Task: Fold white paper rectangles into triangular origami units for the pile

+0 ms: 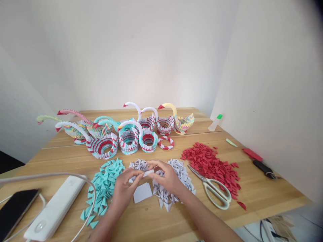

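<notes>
A small folded piece of white paper (148, 173) is pinched between my two hands, above the middle of the table. My left hand (127, 183) grips its left end with thumb and fingers, and my right hand (165, 174) grips its right end. Just below them lies a stack of small white paper sheets (142, 193). Folded pale grey triangles (180, 171) are heaped to the right of and partly beneath my right hand. A smaller heap of grey triangles (139, 164) shows behind my fingers. Turquoise folded triangles (106, 179) spread out left of my left hand.
Red folded triangles (212, 164) and scissors (214, 190) lie to the right. Several folded-paper swans (103, 144) stand at the back near a red-and-white ring (166, 143). A white power strip (57, 208), cable and phone (17, 213) lie left. A black-handled cutter (263, 168) rests far right.
</notes>
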Available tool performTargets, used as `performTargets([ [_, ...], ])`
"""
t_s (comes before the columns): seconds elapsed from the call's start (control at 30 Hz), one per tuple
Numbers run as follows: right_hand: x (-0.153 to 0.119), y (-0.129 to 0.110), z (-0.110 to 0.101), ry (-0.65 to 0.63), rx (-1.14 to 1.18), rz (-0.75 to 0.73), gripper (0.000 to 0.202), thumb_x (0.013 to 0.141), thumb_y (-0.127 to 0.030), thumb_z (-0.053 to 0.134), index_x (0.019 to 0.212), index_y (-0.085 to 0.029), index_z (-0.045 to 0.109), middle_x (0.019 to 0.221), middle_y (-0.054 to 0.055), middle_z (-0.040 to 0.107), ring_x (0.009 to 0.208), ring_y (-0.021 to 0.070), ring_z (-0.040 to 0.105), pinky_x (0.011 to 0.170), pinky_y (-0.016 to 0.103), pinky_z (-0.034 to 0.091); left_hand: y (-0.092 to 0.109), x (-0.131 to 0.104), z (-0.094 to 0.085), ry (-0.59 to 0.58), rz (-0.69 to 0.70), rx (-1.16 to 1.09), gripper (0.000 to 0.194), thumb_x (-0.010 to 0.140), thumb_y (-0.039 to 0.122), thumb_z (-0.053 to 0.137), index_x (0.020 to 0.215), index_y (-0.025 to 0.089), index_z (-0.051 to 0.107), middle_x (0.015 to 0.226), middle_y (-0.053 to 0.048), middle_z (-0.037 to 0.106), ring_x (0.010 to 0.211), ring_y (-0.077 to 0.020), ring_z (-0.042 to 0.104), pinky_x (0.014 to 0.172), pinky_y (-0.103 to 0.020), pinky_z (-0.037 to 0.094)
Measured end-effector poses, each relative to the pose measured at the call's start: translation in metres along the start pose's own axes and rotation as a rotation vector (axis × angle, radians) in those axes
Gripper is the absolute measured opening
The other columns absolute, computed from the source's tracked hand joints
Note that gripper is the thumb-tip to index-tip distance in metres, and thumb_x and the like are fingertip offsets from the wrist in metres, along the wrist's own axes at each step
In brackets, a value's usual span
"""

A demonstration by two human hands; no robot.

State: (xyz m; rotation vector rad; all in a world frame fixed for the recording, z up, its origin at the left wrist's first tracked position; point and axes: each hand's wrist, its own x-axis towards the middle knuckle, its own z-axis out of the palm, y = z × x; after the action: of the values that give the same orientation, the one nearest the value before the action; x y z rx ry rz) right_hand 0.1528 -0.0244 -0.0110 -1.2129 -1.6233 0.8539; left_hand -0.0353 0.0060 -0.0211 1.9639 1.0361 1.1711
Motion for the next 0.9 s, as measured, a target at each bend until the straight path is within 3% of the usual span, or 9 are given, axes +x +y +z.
performTargets([
  [0.13, 0.0004, -0.0025, -0.0008, -0.014, -0.065, -0.025, 0.015, 0.086, -0.028, 0.059, 0.093, -0.019, 0.070, 0.083, 0.001, 0.068, 0.072, 0.0135, 0.060, 0.067, 0.023, 0.045, 0.0036, -0.0003, 0.0003, -0.001, 0.002, 0.006, 0.018, 0.083, 0.031, 0.058, 0.073, 0.020, 0.069, 0.072, -0.003, 0.070, 0.070, -0.0196, 0.063, 0.073, -0.031, 0.047],
  [0.2, 0.0001, -0.0027, 0.0002, 0.001, -0.090, -0.044, 0.016, 0.088, -0.026, 0.057, 0.082, -0.019, 0.070, 0.077, 0.000, 0.068, 0.071, 0.0132, 0.060, 0.066, 0.022, 0.043, 0.0049, -0.0006, 0.0012, -0.015, -0.065, -0.036, 0.015, 0.081, 0.031, 0.060, 0.080, 0.020, 0.070, 0.080, -0.004, 0.072, 0.076, -0.0208, 0.064, 0.074, -0.030, 0.048],
  [0.3, -0.0004, -0.0022, 0.0013, 0.030, -0.110, -0.046, 0.016, 0.088, -0.026, 0.056, 0.081, -0.018, 0.068, 0.075, 0.000, 0.066, 0.069, 0.0128, 0.058, 0.065, 0.022, 0.042, 0.0046, -0.0004, 0.0030, -0.069, -0.172, -0.118, 0.018, 0.077, 0.032, 0.064, 0.087, 0.019, 0.070, 0.088, -0.005, 0.072, 0.082, -0.0218, 0.065, 0.072, -0.028, 0.049],
  [0.4, -0.0005, -0.0012, 0.0015, 0.035, -0.135, -0.047, 0.016, 0.088, -0.027, 0.056, 0.081, -0.018, 0.068, 0.072, -0.001, 0.065, 0.067, 0.0125, 0.057, 0.063, 0.021, 0.041, 0.0034, 0.0004, 0.0037, -0.103, -0.218, -0.151, 0.018, 0.078, 0.034, 0.062, 0.079, 0.018, 0.070, 0.080, -0.004, 0.072, 0.075, -0.0203, 0.064, 0.068, -0.026, 0.049],
  [0.57, -0.0001, -0.0010, 0.0020, 0.032, -0.150, -0.059, 0.017, 0.088, -0.026, 0.056, 0.080, -0.018, 0.068, 0.072, -0.001, 0.065, 0.066, 0.0126, 0.056, 0.062, 0.021, 0.040, 0.0043, 0.0009, 0.0024, -0.094, -0.221, -0.141, 0.023, 0.079, 0.036, 0.061, 0.067, 0.018, 0.069, 0.070, -0.002, 0.069, 0.069, -0.0187, 0.062, 0.066, -0.024, 0.047],
  [0.9, 0.0003, -0.0018, 0.0031, 0.042, -0.148, -0.081, 0.015, 0.087, -0.023, 0.056, 0.078, -0.018, 0.067, 0.071, -0.001, 0.064, 0.064, 0.0118, 0.054, 0.061, 0.021, 0.038, 0.0030, -0.0007, 0.0035, -0.102, -0.232, -0.160, 0.023, 0.081, 0.035, 0.060, 0.071, 0.017, 0.070, 0.074, -0.003, 0.070, 0.070, -0.0183, 0.062, 0.067, -0.024, 0.046],
])
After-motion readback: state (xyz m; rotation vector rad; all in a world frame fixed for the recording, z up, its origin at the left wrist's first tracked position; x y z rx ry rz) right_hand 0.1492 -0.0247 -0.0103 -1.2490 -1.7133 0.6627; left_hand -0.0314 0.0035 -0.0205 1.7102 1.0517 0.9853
